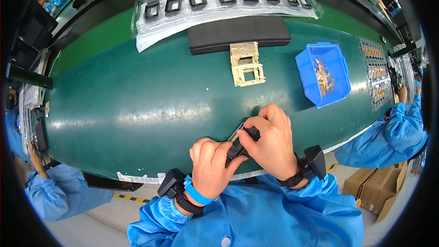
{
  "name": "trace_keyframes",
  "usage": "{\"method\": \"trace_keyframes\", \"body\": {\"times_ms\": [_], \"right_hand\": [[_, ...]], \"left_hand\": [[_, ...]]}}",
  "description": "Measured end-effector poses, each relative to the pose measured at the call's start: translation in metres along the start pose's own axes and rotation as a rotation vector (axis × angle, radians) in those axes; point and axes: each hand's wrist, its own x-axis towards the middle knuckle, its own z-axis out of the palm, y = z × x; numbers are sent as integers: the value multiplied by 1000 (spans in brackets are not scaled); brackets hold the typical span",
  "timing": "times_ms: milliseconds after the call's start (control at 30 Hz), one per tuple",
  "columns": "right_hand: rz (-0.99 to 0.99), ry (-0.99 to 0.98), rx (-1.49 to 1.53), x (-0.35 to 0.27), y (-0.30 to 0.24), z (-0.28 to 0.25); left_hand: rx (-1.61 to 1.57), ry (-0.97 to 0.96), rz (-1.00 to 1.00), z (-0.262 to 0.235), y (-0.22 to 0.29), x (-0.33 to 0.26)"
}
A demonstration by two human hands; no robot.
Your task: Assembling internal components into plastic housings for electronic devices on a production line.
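A small black rectangular plastic frame [235, 150] is held between my two hands near the front edge of the green table [137, 82]. My left hand [210, 164] pinches its lower left end between thumb and fingers. The upper right end is in the grip of my right hand [273, 142], thumb and index finger pressed together there. A pale strip shows along one side of the frame; my fingers hide much of the rest. Beyond my hands lies a stack of beige die-cut sheets [243, 51] with rectangular openings.
A blue bin [311, 92] with tan scraps stands at the right. Behind the sheets sits a long black block [238, 34], and past it a clear tray [183, 20] of black frames. Another tray [377, 75] lies far right. Co-workers in blue sleeves [384, 137] flank both sides.
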Motion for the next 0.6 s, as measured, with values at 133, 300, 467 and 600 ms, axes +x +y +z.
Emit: {"method": "trace_keyframes", "body": {"times_ms": [133,300,467,600], "right_hand": [[-5,24,16,2,-2,4],[-78,44,-92,3,-1,8],[-253,27,-250,1,4,12],[-351,-4,-231,-4,5,11]], "left_hand": [[-4,1,2,1,-2,1],[-15,-2,10,-1,-2,2],[-15,4,9,-1,-3,0],[5,12,22,-2,-3,1]]}}
